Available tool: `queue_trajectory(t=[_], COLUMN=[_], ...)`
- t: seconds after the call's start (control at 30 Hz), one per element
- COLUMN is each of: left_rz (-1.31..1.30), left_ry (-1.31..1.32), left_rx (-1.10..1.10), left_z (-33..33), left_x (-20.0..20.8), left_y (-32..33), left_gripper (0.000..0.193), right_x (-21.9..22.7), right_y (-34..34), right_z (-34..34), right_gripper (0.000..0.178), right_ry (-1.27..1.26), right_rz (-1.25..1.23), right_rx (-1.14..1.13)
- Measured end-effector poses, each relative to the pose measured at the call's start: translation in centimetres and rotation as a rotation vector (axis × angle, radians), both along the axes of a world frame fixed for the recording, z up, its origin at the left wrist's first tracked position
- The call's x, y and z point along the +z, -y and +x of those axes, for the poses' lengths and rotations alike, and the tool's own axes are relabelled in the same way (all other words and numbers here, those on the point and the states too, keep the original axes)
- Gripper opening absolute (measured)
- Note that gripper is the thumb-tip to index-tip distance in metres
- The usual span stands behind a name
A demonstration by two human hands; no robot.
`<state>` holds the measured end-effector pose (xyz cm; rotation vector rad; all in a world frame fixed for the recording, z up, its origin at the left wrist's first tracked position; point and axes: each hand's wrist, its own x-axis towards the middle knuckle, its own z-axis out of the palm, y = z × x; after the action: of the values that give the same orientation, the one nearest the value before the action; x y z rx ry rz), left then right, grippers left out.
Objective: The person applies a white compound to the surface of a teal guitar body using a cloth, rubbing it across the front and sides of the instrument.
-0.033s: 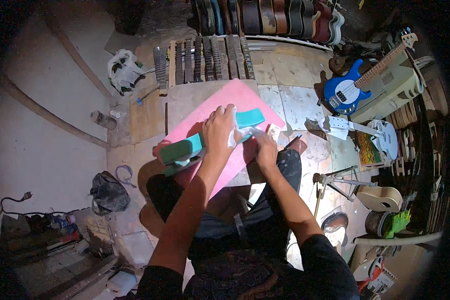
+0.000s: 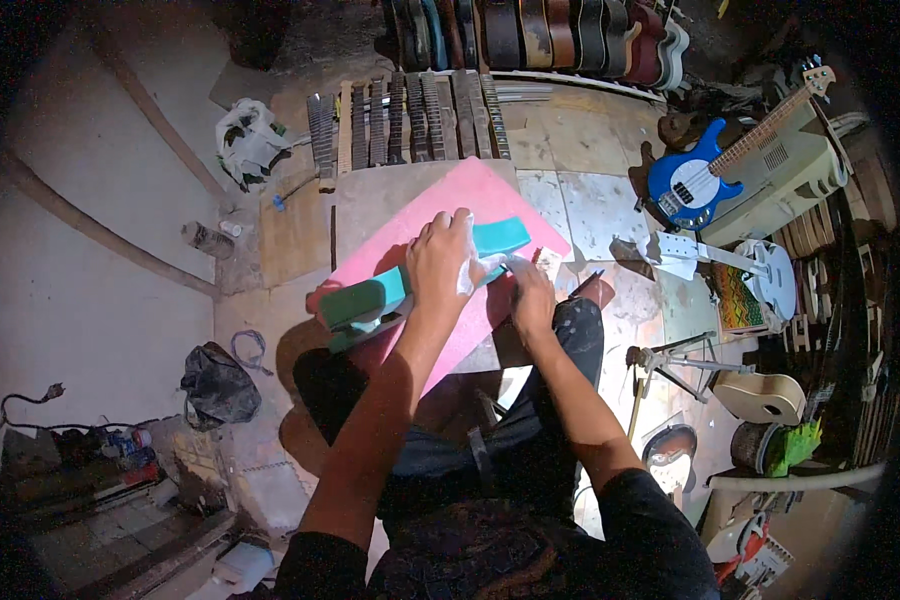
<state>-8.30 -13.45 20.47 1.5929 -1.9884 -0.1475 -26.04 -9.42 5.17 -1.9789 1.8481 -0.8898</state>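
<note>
A teal piece with a curved edge (image 2: 502, 236), perhaps a guitar body on its side, lies slantwise over a pink foam sheet (image 2: 460, 185). My left hand (image 2: 438, 255) wraps over its middle and grips it; white residue coats the thumb side. Close against its right part, my right hand (image 2: 534, 297) has curled fingers, with a whitish area at the fingertips. Whatever those fingers hold is too small to make out. A small whitish block with a red edge (image 2: 547, 262) rests just beyond the right hand.
Several guitar necks (image 2: 410, 120) lie in a row beyond the foam. Guitar bodies (image 2: 530, 35) stand behind them. To the right are a blue bass guitar (image 2: 695, 180), a white guitar (image 2: 770, 280) and a metal stand (image 2: 680, 358). A black bag (image 2: 218, 385) sits at left.
The fingers of my right hand have shifted very slightly beside the teal piece. My left hand keeps its grip in the same place.
</note>
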Motion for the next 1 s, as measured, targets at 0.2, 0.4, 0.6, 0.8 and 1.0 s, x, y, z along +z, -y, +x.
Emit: queue_trajectory(t=[0.2, 0.4, 0.6, 0.8, 1.0], left_rz=[0.053, 0.029, 0.010, 0.034, 0.047], left_ry=[-0.024, -0.051, -0.032, 0.003, -0.003], left_rx=[-0.001, -0.017, -0.003, 0.011, 0.018], left_z=[-0.1, -0.2, -0.2, -0.5, -0.8], left_x=[0.9, 0.0, -0.2, 0.5, 0.5], left_y=[-0.3, 0.2, 0.2, 0.1, 0.0], left_gripper=[0.061, 0.070, 0.070, 0.071, 0.070], right_x=[0.6, -3.6, -3.8, -2.5, -3.7], right_y=[-0.2, -0.4, -0.4, 0.2, 0.6], right_z=[0.0, 0.0, -0.4, -1.0, -2.2], right_gripper=[0.054, 0.054, 0.046, 0.043, 0.046], right_ry=[-0.038, -0.009, -0.079, -0.070, 0.070], right_rz=[-0.066, -0.091, -0.115, -0.016, 0.033], right_rx=[0.023, 0.015, 0.007, -0.005, -0.007])
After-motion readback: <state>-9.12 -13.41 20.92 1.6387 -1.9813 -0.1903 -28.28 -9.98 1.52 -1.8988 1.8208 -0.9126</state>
